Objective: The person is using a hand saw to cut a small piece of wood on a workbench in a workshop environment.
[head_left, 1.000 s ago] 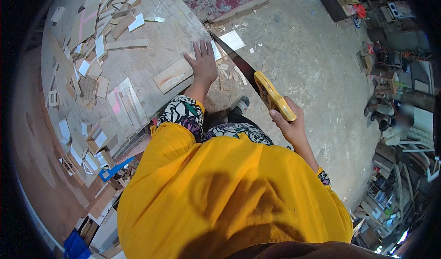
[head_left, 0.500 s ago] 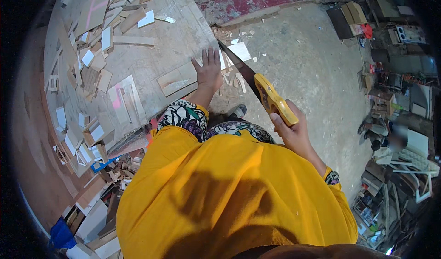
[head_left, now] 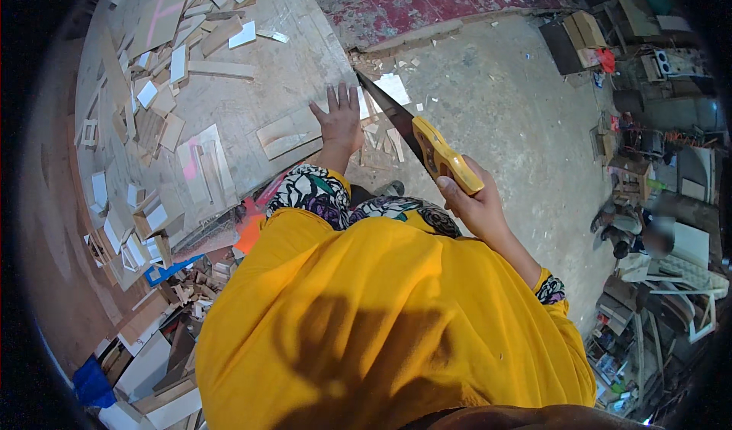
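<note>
My left hand (head_left: 339, 121) lies with fingers spread on a pale wooden board (head_left: 282, 133) along the table's near right edge. My right hand (head_left: 476, 209) grips the yellow handle of a hand saw (head_left: 435, 144). The dark blade slants up and left to the table's edge just beside my left fingertips, where it meets the board's end; whether its teeth sit in the wood I cannot tell.
The wooden table (head_left: 297, 56) holds several scattered offcuts (head_left: 179, 64). Offcuts (head_left: 152, 365) are piled lower left. A white piece (head_left: 393, 87) lies on the concrete floor (head_left: 526, 125). Boxes (head_left: 583, 30) and clutter line the right; a person (head_left: 625, 228) is there.
My right hand and the saw have shifted slightly up and left since half a second ago. My left hand stays spread on the board. The view has shifted a little.
</note>
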The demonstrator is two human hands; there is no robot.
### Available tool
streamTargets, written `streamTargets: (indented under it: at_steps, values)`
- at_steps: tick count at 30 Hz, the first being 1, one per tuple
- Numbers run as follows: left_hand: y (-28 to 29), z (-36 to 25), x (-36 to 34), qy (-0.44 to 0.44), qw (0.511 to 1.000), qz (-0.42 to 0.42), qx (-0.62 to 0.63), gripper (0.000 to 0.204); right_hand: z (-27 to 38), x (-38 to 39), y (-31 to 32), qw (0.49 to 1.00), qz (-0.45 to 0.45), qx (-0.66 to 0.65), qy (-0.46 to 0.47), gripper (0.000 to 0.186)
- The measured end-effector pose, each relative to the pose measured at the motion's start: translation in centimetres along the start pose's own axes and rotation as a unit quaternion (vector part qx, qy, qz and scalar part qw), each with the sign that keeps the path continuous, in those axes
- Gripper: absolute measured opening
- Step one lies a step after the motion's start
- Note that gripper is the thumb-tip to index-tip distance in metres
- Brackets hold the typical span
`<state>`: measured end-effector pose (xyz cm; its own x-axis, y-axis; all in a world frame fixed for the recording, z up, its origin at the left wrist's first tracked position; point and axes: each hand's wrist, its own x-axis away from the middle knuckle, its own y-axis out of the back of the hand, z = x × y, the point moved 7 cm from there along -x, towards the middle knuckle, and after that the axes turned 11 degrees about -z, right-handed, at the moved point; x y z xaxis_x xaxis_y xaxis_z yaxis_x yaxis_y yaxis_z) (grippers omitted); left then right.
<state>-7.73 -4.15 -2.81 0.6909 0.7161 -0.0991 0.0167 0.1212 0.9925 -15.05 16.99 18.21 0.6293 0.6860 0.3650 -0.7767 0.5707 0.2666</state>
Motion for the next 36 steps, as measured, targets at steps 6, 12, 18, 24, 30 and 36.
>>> streamTargets:
  at_steps: [6,12,18,24,30,36]
  values:
    - [1.0,-0.1,0.2,-0.019,1.0,0.024,0.008,0.086,-0.6,0.5,0.0,0.999,-0.031,0.019,0.027,0.016]
    - [2.1,0.2,0.0,0.007,0.986,-0.062,0.156,0.074,-1.1,1.0,-1.2,0.979,-0.003,0.134,0.15,0.019]
    - [1.9,0.6,-0.1,0.01,0.976,-0.107,0.19,0.069,-3.0,1.7,-1.8,0.991,-0.062,0.079,0.086,0.02]
    - [1.9,0.4,0.0,0.016,0.982,-0.112,0.151,0.068,-1.4,1.6,-1.8,0.99,-0.073,0.094,0.073,0.02]
    - [2.3,0.6,0.1,0.024,0.982,-0.079,0.171,0.069,1.5,1.5,-1.6,0.992,-0.047,0.094,0.069,0.018]
    - [2.8,0.9,0.0,0.027,0.977,-0.073,0.2,0.07,2.4,0.0,-1.2,0.995,-0.037,0.088,0.03,0.018]
